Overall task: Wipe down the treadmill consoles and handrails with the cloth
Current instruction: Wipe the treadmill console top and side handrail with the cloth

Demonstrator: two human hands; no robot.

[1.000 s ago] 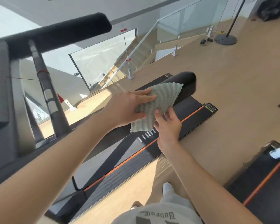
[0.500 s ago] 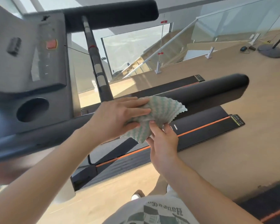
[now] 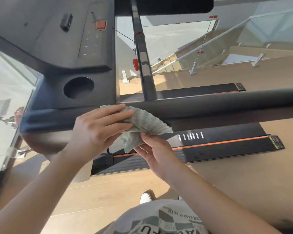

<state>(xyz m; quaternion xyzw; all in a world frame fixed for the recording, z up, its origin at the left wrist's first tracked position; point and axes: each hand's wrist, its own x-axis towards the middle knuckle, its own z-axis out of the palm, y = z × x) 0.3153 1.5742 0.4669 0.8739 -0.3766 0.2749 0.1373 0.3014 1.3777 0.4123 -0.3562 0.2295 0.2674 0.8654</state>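
A green-and-white patterned cloth (image 3: 145,123) lies against the black padded handrail (image 3: 227,103) where it joins the grey treadmill console (image 3: 61,39). My left hand (image 3: 98,129) lies over the cloth, fingers stretched across its top and thumb under it. My right hand (image 3: 152,149) pinches the cloth's lower hanging edge from below. The console carries a red stop button (image 3: 101,24), a touch panel and a round cup holder (image 3: 79,87).
A black upright post (image 3: 142,56) with a red safety clip (image 3: 135,64) rises behind the rail. The treadmill belt deck (image 3: 218,144) with an orange stripe lies below. A glass balustrade (image 3: 184,36) and stairwell lie beyond on wood floor.
The view swung left, bringing the console into sight. Both hands carried the cloth along the handrail to its console end, and the cloth is more bunched.
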